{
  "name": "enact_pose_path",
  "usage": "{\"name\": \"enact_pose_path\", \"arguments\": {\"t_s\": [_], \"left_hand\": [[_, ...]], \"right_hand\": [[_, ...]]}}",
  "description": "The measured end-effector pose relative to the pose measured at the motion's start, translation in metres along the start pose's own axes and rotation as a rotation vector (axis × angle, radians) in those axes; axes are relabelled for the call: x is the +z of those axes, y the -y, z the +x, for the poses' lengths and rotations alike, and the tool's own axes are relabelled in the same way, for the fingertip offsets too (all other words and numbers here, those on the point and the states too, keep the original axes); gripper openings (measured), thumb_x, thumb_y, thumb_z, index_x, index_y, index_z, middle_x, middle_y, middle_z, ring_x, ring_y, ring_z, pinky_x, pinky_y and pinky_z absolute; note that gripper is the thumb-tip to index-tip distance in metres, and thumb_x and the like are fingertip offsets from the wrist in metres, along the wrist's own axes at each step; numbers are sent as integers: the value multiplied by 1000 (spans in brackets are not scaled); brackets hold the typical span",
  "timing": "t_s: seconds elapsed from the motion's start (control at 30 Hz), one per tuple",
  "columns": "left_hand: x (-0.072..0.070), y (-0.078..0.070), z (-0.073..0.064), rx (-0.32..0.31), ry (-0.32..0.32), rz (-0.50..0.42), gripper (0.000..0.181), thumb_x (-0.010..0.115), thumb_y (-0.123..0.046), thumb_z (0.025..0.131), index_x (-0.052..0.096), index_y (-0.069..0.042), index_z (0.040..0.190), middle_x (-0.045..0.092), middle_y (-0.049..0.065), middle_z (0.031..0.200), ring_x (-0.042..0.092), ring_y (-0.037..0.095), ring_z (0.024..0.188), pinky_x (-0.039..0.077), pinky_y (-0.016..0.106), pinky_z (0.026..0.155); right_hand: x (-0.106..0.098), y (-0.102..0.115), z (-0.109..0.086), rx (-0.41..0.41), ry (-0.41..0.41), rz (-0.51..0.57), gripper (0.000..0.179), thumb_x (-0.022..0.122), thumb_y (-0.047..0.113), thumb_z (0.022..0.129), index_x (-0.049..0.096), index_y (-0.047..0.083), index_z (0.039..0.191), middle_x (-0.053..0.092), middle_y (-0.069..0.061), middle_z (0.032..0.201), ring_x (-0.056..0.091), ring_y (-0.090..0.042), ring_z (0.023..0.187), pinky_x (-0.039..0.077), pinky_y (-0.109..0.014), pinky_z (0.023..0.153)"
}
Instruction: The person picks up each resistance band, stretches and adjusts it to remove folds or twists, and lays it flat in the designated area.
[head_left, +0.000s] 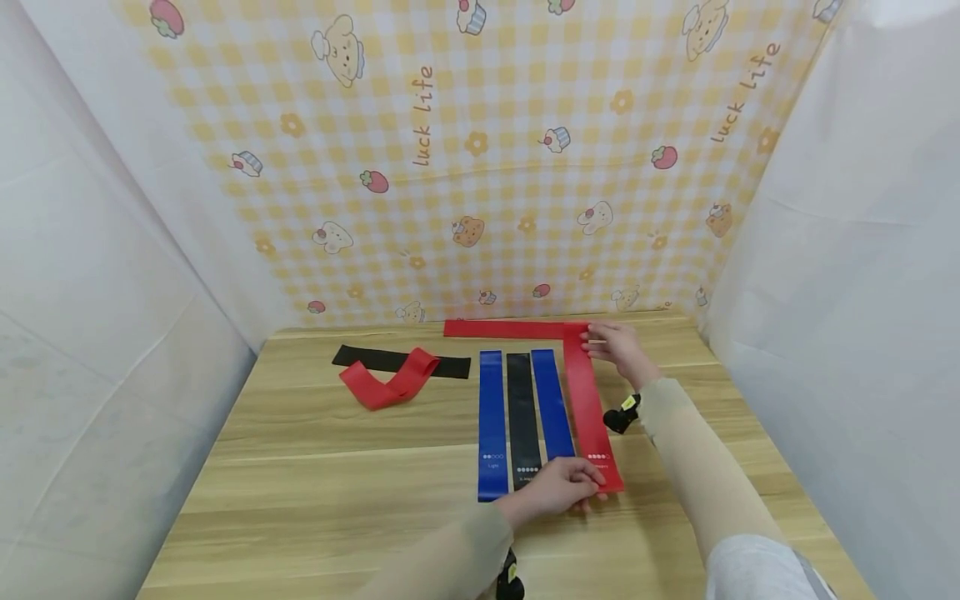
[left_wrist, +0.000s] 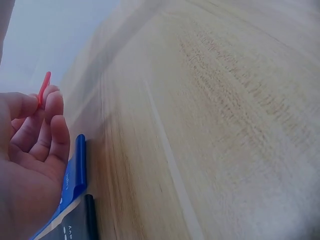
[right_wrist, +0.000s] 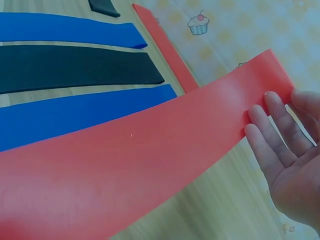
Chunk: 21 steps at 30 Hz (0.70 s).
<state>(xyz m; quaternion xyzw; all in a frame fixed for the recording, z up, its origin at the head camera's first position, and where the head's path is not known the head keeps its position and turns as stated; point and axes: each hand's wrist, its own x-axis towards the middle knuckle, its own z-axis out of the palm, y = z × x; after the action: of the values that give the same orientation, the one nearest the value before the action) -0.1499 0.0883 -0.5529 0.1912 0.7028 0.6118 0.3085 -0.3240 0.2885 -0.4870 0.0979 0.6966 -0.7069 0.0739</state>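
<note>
A red resistance band (head_left: 585, 392) with white dots and lettering at its near end stretches lengthwise between both hands. My left hand (head_left: 558, 485) pinches its near end between thumb and fingers, as the left wrist view also shows. At the far end, my right hand (right_wrist: 295, 165) pinches the band's edge, thumb on one side and fingers behind. Left of it lie a blue band (head_left: 552, 400), a black band (head_left: 522, 417) and another blue band (head_left: 491, 417), side by side. The left forearm partly hides the near ends of the black and right blue bands.
A second flat red band (head_left: 502, 329) lies crosswise along the table's back edge. To the left, a folded red band (head_left: 390, 387) rests over a flat black band (head_left: 375, 358). A checked cloth (head_left: 480, 200) hangs behind the wooden table (head_left: 337, 475), with white cloth on both sides.
</note>
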Motion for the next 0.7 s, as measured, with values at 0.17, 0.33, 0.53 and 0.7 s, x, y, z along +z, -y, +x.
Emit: {"name": "enact_pose_path", "arguments": {"t_s": [0.17,0.33,0.53,0.7], "left_hand": [[3,2,3,-30,-24,20,8,60,-8,95,68,-11,94,72,2,82,60,16,56,45,25,50],[8,4,6,-49,-35,24,8,60,-6,95,67,-9,95,71,2,80,57,15,55,46,26,49],[11,8,8,-56,-30,-4,8,58,-4,95,66,-6,95,71,4,80,54,13,53,45,25,48],[11,11,9,-64,-37,-5,8,57,-4,96,66,-6,95,71,3,80,55,14,54,46,25,47]], "right_hand": [[0,-3,3,14,-3,-17,49,50,21,102,40,-4,144,66,-5,105,63,-27,106,47,-41,96],[0,-5,3,26,-12,-22,49,51,22,102,41,-3,143,65,-7,110,57,-33,116,46,-41,96],[-1,-7,4,15,-15,-15,48,52,21,101,43,-5,141,68,-4,102,62,-31,109,42,-47,100],[-3,-10,4,23,-21,-18,49,52,21,101,42,-4,142,67,-3,103,61,-31,110,43,-46,99]]}}
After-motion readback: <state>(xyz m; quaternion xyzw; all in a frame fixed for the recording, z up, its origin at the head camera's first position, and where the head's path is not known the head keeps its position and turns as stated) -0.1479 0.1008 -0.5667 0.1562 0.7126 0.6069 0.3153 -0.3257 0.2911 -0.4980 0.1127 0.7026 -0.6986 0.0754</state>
